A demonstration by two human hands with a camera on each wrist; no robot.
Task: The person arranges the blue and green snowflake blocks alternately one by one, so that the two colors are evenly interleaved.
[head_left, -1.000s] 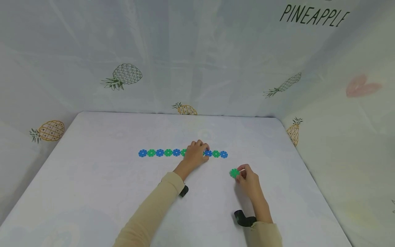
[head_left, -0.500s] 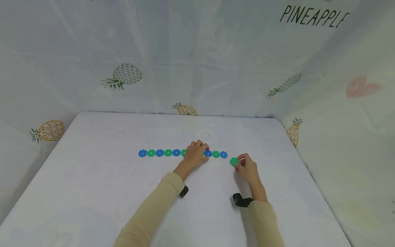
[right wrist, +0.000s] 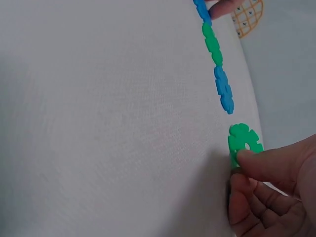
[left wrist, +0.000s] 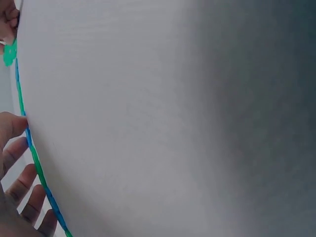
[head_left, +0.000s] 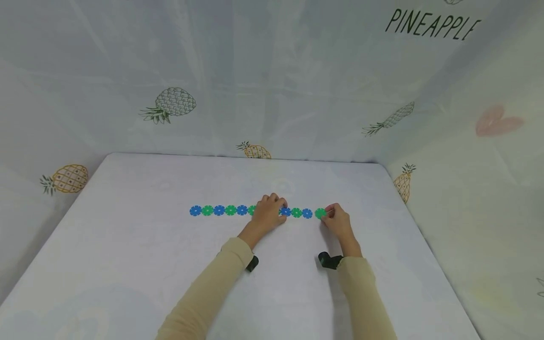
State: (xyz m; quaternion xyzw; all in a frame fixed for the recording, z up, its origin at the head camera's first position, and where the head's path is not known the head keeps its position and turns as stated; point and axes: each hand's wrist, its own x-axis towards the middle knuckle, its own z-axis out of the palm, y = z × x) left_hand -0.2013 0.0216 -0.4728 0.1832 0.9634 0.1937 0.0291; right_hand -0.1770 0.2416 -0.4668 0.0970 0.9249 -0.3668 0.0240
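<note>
A row of alternating blue and green notched plastic discs (head_left: 218,210) lies flat across the table. My left hand (head_left: 267,212) rests over the row's middle and hides some discs; its spread fingertips touch the row in the left wrist view. Thumb and index finger lie on either side of a blue disc (head_left: 285,212). The right hand (head_left: 338,223) pinches a green disc (right wrist: 241,138) between thumb and fingers, just beyond the row's right end. A small gap separates this disc from the blue end disc (right wrist: 223,90). In the right wrist view the held disc looks tilted.
The white table (head_left: 127,264) has a far edge against a hanging cloth (head_left: 323,94) printed with pineapples. Black wrist cameras (head_left: 329,260) are strapped at both cuffs.
My right hand has moved forward and slightly left with the green disc, bringing it level with the row's right end. The left hand has stayed in place on the row.
</note>
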